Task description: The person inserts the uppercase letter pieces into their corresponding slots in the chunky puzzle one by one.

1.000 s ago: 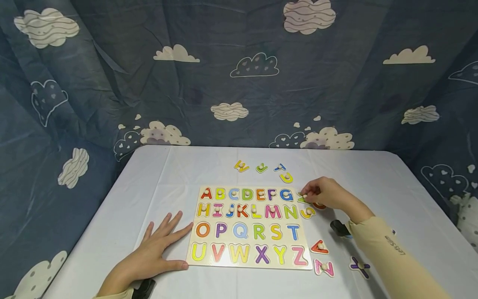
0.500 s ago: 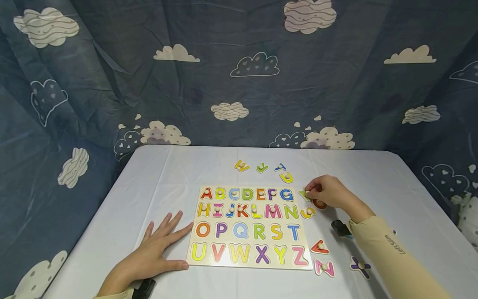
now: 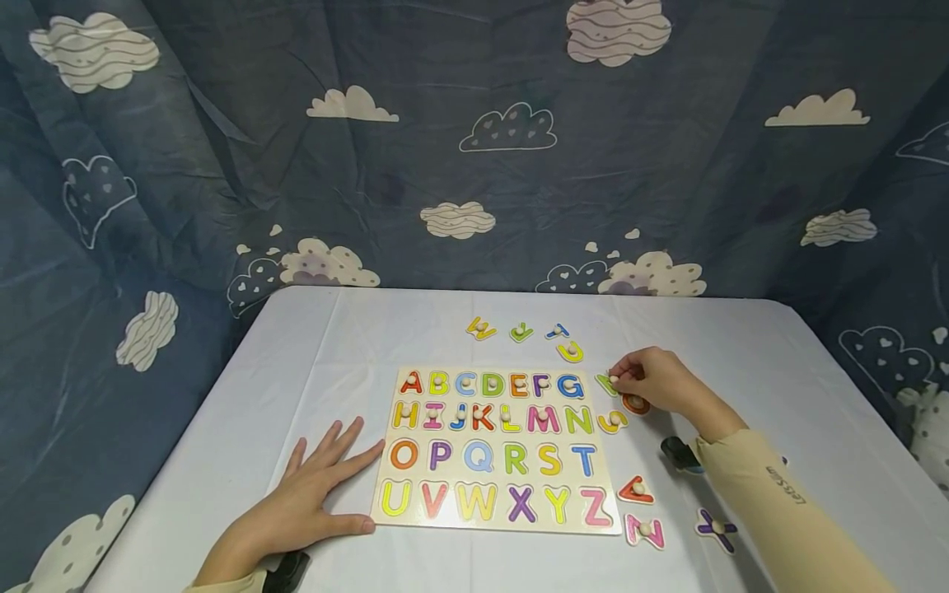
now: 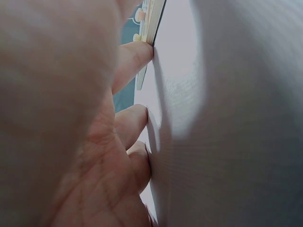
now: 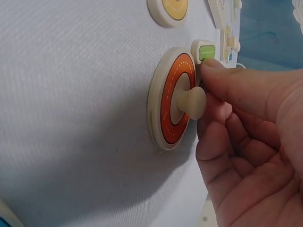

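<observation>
A cream alphabet board (image 3: 497,527) lies on the table, with knobbed letters seated in its first row and much of its second. My left hand (image 3: 307,494) rests spread on the cloth; its thumb and index finger touch the board's left edge. Beyond the board's upper right corner, my right hand (image 3: 656,383) pinches a small green letter piece (image 3: 604,383). Its knob is mostly covered by the fingers. In the right wrist view, the thumb and fingertips meet at the green piece (image 5: 207,52), just behind the orange letter O (image 5: 166,118).
Yellow W (image 3: 474,331), a green piece (image 3: 519,335), blue T (image 3: 558,333) and yellow U (image 3: 570,355) lie behind the board. Yellow S (image 3: 606,425), red V (image 3: 630,497), pink Z (image 3: 636,531) and purple X (image 3: 722,537) lie to its right.
The green letter piece has turned and shifted slightly right, off the board's corner, with my right hand moving along. My left hand has stayed in place.
</observation>
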A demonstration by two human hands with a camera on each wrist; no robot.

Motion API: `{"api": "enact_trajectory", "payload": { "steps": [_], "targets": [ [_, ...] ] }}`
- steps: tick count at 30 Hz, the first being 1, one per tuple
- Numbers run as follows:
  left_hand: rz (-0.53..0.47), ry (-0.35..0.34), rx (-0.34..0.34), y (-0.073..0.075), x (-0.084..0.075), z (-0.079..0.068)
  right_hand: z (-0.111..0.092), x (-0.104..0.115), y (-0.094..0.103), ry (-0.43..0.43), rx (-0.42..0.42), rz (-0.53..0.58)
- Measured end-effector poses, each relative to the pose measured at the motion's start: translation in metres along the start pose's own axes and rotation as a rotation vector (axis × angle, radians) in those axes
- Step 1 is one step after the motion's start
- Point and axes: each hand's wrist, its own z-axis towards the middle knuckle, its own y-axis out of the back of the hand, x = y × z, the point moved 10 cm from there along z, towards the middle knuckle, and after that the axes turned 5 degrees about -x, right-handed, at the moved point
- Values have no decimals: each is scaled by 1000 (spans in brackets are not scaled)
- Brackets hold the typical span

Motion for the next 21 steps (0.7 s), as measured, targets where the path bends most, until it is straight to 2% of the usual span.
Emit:
{"api": "enact_trajectory", "payload": {
  "steps": [9,21],
  "targets": [
    [6,-10,-1,0,-2,0,-5,2,0,16,-4,3],
    [4,-13,-2,1,-3,-1,-25,21,-1,54,-20,75]
  ]
}}
